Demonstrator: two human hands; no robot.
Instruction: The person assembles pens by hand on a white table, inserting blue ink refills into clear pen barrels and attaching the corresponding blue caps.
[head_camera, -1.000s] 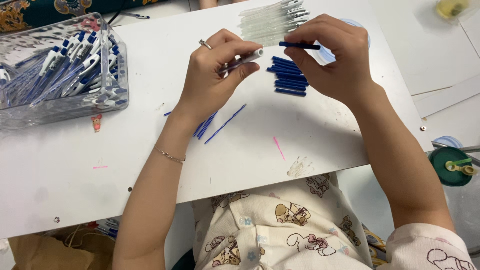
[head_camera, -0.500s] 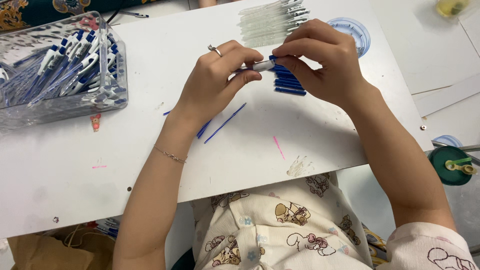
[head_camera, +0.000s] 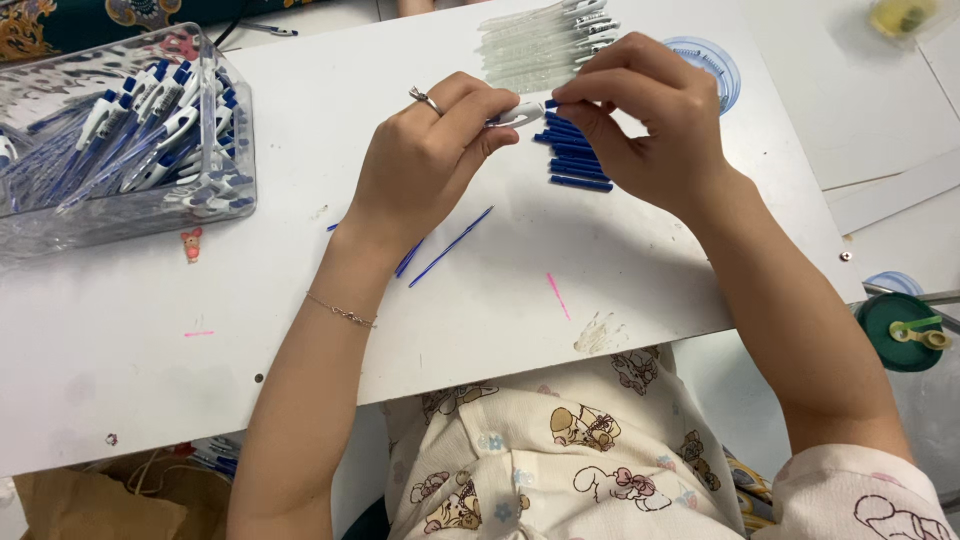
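Observation:
My left hand (head_camera: 425, 160), with a ring on one finger, grips a clear pen barrel (head_camera: 515, 113) over the white table (head_camera: 300, 330). My right hand (head_camera: 650, 125) pinches a small blue pen part at the barrel's right end. Just below the hands lies a row of blue pen parts (head_camera: 578, 160). A bundle of clear pen barrels (head_camera: 535, 45) lies at the table's far edge. Thin blue ink refills (head_camera: 450, 245) lie under my left wrist.
A clear plastic box (head_camera: 120, 150) with several assembled blue-and-white pens stands at the far left. A round blue-rimmed lid (head_camera: 712, 65) sits behind my right hand. A green cup with a straw (head_camera: 900, 330) stands off the table's right edge.
My right hand carried a blue part from the right toward the barrel in my left hand, and both hands closed together. The piles on the table stayed put.

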